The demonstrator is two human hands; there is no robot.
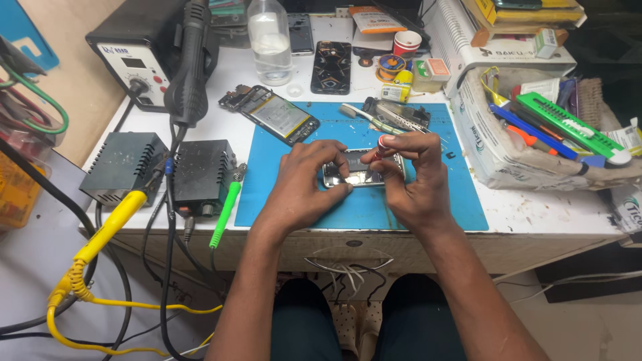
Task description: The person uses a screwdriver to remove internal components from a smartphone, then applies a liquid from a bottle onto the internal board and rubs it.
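While a white box [491, 57] with dark lettering sits at the back right above a printed white bag [498, 157] stuffed with tools, I work on an opened phone [354, 175] lying on the blue mat [301, 200]. Its insides show grey and metallic. My left hand [304, 177] pinches its near-left edge; my right hand [411, 180] grips a red-capped screwdriver [382, 144] upright over it. Another opened phone [279, 115] lies behind, a clear bottle [269, 40] beyond.
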